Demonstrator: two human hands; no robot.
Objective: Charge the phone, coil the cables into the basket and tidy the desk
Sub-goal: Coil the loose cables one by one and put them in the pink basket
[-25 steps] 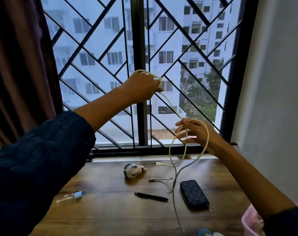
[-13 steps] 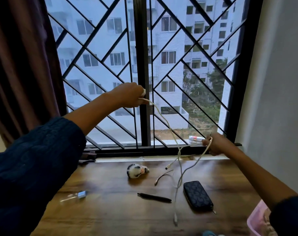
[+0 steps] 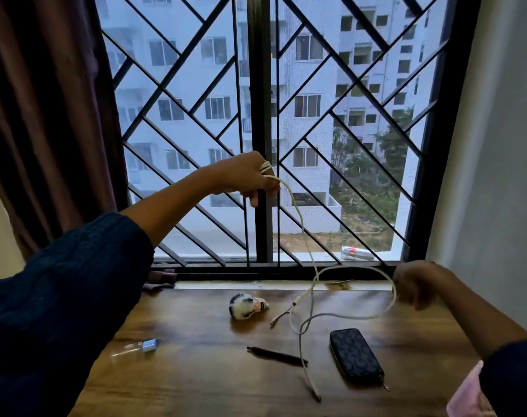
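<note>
My left grip [image 3: 246, 179] clamps wound turns of the thin, limp cream charging cable [image 3: 303, 236] high before the window, my right grip [image 3: 416, 283] pinches its low loop just above the wooden counter [image 3: 196, 371]; light, springy, best held mid-run.

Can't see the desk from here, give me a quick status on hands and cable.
Left hand grips white cable coils, raised. Right hand holds its loop. Tail end on desk, crossing pen beside phone.
</note>
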